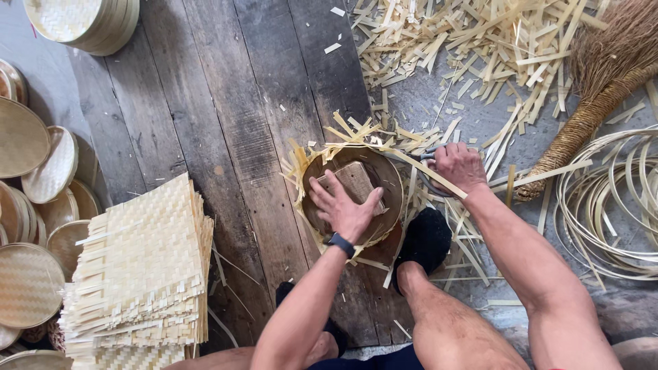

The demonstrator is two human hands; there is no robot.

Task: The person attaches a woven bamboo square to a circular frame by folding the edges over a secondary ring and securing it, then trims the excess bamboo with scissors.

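My left hand (346,209) presses flat on a wooden block (354,179) that sits inside a round brown mould (388,183), with a woven bamboo mat pushed into it and its strip ends sticking out around the rim. My right hand (458,166) is shut on a pair of scissors (423,159) at the mould's right edge, against the protruding bamboo strips (418,170). A dark band is on my left wrist. My foot in a black sock (425,236) rests just below the mould.
A stack of square woven bamboo mats (140,274) lies at the lower left. Finished round woven trays (31,205) pile along the left edge and top left. Cut bamboo scraps (473,48) litter the top right, beside a broom (603,75) and coiled bamboo hoops (610,205).
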